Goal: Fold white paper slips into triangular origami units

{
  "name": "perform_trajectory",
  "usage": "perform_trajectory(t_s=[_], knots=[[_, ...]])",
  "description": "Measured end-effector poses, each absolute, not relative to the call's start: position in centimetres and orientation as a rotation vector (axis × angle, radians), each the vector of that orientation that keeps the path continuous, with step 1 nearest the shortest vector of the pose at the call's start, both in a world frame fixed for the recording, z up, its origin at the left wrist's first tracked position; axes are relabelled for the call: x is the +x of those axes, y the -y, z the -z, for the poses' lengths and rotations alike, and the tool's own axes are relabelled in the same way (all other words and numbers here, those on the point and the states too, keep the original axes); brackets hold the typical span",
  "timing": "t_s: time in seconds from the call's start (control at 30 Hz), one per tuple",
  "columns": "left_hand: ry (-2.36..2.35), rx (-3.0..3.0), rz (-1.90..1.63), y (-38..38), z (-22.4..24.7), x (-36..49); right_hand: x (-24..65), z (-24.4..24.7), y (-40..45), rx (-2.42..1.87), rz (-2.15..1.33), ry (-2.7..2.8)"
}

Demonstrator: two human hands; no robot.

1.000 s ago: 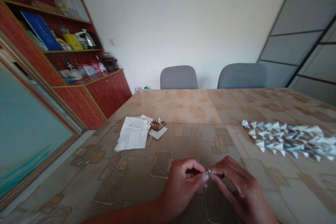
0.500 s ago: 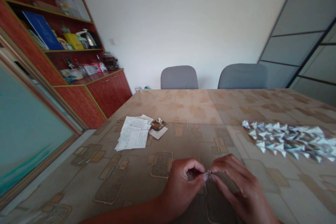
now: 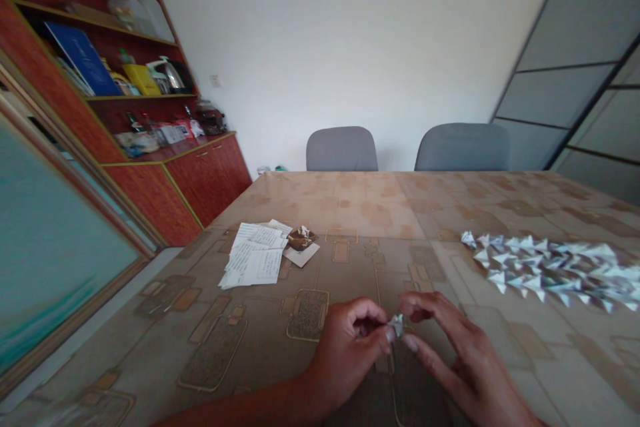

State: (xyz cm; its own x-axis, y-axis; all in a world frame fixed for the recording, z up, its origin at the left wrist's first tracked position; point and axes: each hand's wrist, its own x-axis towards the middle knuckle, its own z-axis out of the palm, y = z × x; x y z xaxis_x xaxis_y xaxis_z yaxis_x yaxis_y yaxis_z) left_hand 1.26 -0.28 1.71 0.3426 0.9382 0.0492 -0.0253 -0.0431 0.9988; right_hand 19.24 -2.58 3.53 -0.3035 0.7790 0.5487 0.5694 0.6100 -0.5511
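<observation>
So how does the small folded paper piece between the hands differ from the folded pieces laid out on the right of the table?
The small folded piece is single and pinched in the left hand, with the right hand at it; the laid-out pieces are many, resting on the table in a long band. The held one sits near the table's front edge, the others farther right. Both look like white folded paper with pointed tips.

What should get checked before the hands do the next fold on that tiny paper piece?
1. Paper piece pinched by left hand: ok.
2. Right hand fingertips at the piece: ok.
3. Folds lined up: cannot tell, too small.
4. Table bare in front of the hands: ok.
5. Folded pile apart from the hands, to the right: ok.
6. Paper sheets lying flat to the left: ok.
</observation>
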Motion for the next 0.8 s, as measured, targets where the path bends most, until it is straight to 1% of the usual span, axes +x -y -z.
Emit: perform_trajectory(t_s=[0.13,0.3,0.47,0.6,0.8], knots=[[-0.884,1.277,-1.041,-0.1,-1.2,1.2,19.5,-3.0,2.3,-1.117,-0.466,1.941],[-0.884,1.275,-1.047,-0.1,-1.0,1.3,19.5,-3.0,2.3,-1.106,-0.483,1.917],[-0.989,1.471,-1.058,0.1,-1.1,1.5,19.1,-3.2,2.4,-1.093,-0.457,1.944],[-1.057,1.582,-1.044,0.1,-0.8,1.5,18.7,-3.4,2.5,-1.059,-0.363,1.984],[-1.073,1.748,-0.968,-0.3,0.0,1.3,19.3,-3.3,2.1,-1.165,-0.379,2.066]])
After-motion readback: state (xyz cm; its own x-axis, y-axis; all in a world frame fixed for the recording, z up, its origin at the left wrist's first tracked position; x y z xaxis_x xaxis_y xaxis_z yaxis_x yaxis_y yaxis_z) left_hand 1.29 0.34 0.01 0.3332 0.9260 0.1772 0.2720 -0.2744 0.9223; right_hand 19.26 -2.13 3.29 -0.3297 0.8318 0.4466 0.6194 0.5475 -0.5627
